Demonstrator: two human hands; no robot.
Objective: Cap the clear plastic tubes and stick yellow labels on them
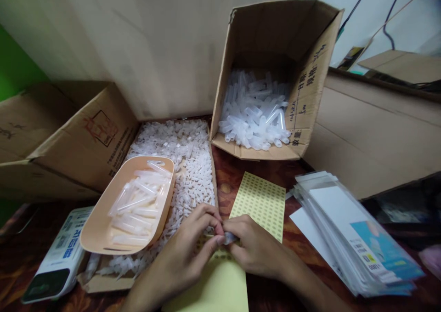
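Note:
My right hand (253, 245) is closed around a small translucent plastic tube (229, 237), most of it hidden by the fingers. Meeting it from the left, my left hand (196, 241) pinches at the tube's near end with thumb and forefinger. Whether a smaller piece is also between those fingertips, I cannot tell. Both hands are over yellow sheets of small round stickers (259, 206); below the hands, a plain yellow area shows. To the left, a peach plastic basket (90, 231) contains several similar clear tubes (139, 206).
Small white plastic parts (195, 178) fill a shallow cardboard tray under the basket. A tipped carton (315, 87) holds many tubes at the back. Packaged sleeves (344, 229) are stacked at right, a white boxed device (58, 257) lies at left, and another carton (79, 133) stands behind it.

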